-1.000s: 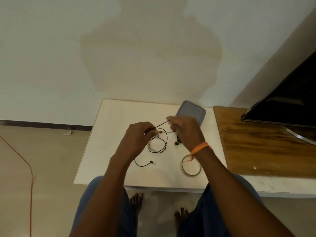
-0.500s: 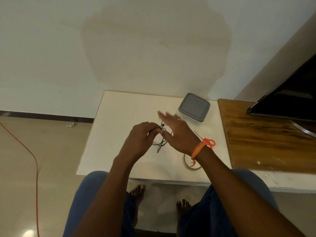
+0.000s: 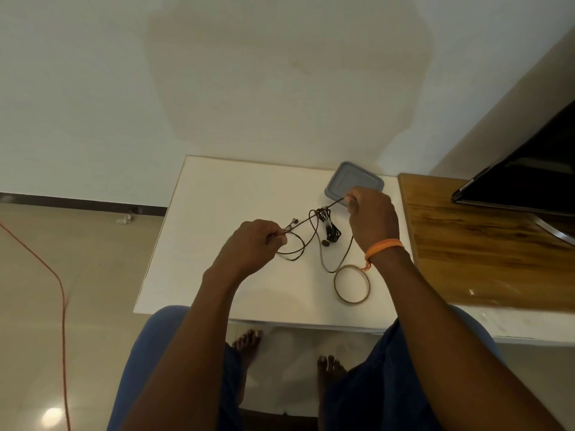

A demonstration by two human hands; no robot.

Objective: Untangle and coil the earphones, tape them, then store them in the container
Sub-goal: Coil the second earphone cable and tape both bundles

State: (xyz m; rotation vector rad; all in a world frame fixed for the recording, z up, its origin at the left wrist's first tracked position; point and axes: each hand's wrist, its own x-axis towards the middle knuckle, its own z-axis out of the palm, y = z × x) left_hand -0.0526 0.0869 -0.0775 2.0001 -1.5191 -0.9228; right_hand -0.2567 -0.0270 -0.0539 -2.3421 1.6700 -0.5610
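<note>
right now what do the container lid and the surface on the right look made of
Container lid: probably plastic, matte grey, with a moulded raised rim and rounded corners.
Surface on the right: looks like wood or wood-look laminate, brown with visible grain streaks and a slight sheen; which one cannot be told.

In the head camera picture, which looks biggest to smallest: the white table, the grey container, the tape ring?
1. white table
2. grey container and tape ring: too alike to rank; the right hand hides part of the container, and the ring lies nearer the camera.
</note>
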